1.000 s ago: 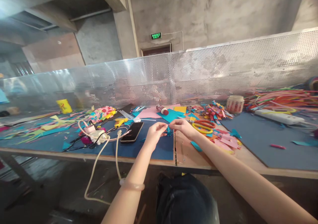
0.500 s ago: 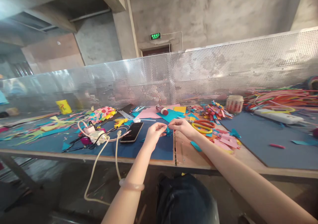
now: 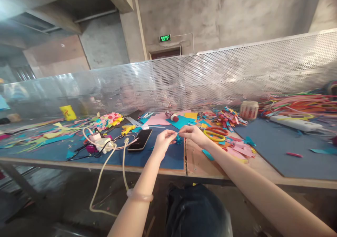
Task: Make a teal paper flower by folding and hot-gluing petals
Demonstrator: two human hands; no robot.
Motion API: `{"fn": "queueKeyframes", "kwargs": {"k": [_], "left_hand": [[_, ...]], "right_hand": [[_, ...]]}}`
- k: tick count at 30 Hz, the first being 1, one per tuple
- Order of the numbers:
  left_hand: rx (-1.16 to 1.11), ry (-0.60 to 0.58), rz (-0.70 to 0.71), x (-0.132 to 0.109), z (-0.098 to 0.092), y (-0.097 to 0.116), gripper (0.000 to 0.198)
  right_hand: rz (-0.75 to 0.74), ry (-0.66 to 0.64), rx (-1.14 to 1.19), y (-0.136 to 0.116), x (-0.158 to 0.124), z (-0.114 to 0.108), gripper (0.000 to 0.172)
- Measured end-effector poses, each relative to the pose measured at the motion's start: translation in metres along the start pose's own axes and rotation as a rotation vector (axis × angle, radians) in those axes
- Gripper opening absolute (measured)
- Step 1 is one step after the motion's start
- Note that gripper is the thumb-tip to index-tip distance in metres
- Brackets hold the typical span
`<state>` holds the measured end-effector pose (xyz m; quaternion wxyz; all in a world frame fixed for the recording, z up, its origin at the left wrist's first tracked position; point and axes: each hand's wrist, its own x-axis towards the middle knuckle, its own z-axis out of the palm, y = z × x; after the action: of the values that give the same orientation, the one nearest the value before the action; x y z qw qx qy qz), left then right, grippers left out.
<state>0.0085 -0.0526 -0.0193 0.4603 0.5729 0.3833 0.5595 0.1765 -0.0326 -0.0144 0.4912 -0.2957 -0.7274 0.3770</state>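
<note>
Two hands (image 3: pixel 165 137) meet at one blue paper piece (image 3: pixel 179 140) (one phone (image 3: pixel 140 140) nearby).

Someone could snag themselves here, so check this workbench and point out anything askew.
The cream cable looks out of place: it droops over the front edge of the table beside the left forearm, where it might catch. I see no spill.

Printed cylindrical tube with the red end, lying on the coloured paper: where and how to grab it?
Probably take the printed cylindrical tube by its middle, from above, pinching across its width: it's round, lying on its side, red end angled near-right. The flat pink paper sheet and flat blue paper sheet shouldn't block.
</note>
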Motion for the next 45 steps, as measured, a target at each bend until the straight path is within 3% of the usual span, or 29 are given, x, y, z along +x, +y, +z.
{"fn": "queueKeyframes", "kwargs": {"k": [20,32,45], "left_hand": [[0.079,0.02,0.043,0.0013,-0.0002,-0.001,0.023],[0.108,0.04,0.059,0.002,-0.0007,-0.0037,0.019],[0.0,0.024,-0.014,0.007,0.0032,-0.006,0.019]], "right_hand": [[-0.009,0.02,-0.043,0.0001,0.0009,-0.0002,0.017],[0.078,-0.024,0.026,0.0029,0.0011,0.0026,0.031],[0.09,0.044,0.023,0.0063,0.0041,-0.0004,0.029]]}}
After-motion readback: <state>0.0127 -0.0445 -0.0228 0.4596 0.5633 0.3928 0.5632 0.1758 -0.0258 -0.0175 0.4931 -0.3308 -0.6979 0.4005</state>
